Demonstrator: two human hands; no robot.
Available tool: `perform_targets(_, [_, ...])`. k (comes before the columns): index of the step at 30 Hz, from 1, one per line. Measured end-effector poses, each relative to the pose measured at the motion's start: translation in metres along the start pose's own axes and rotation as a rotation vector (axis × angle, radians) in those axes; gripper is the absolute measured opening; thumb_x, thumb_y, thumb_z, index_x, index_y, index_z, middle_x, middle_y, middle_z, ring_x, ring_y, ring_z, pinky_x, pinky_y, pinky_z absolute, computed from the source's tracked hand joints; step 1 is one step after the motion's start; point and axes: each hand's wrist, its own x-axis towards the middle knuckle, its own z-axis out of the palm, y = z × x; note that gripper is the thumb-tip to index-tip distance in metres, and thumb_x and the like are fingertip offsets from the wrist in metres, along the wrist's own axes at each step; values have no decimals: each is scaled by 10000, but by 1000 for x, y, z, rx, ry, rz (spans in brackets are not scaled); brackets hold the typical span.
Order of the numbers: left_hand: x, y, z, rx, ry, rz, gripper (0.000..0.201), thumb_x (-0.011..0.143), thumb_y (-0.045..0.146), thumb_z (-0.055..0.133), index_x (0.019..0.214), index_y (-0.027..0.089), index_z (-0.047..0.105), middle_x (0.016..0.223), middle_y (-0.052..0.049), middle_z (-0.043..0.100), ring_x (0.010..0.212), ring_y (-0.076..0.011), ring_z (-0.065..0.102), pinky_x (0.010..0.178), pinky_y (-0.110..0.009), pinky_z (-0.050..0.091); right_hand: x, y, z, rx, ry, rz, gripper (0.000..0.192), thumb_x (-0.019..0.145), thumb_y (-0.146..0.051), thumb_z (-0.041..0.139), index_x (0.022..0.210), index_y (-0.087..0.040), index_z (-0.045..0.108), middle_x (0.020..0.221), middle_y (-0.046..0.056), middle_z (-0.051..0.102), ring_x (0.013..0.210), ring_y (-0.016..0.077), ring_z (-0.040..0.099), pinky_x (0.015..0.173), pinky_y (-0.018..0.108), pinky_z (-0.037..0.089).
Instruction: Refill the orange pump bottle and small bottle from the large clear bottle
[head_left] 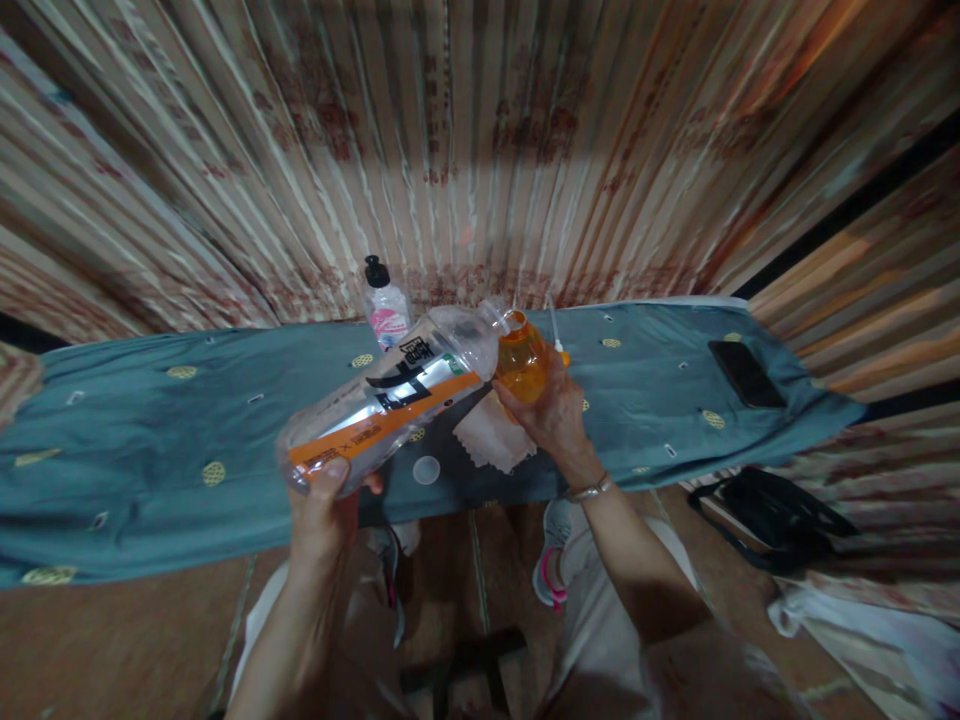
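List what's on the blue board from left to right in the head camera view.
Left hand → big clear bottle → orange bottle → right hand → black phone. The pump bottle overlaps, so it's left out.

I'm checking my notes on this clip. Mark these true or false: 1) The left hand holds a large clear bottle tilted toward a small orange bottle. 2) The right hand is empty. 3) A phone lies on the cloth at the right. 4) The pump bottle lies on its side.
1) True: the left hand tips the large clear bottle toward the small orange bottle.
2) False: the right hand holds the small orange bottle.
3) True: the phone lies on the blue cloth.
4) False: the pump bottle stands upright.
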Motion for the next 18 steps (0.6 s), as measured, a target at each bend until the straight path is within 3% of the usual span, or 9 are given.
perform_targets(8, [2, -2, 0, -7, -14, 30, 506, 551, 424, 931, 943, 159, 754, 829, -41, 744, 604, -167, 652, 342, -206, 466, 1, -1, 1, -8, 71, -61, 783, 979, -643, 602, 1510, -113, 378, 1230, 220, 749, 1091, 314, 765, 886, 460, 665])
perform_targets(18, [1, -1, -1, 19, -7, 10, 447, 580, 385, 886, 938, 160, 742, 820, -41, 733, 592, -161, 644, 352, -207, 463, 0, 0, 1, -20, 14, -30, 823, 953, -622, 656, 1512, -98, 356, 1262, 245, 727, 1128, 352, 752, 927, 509, 652])
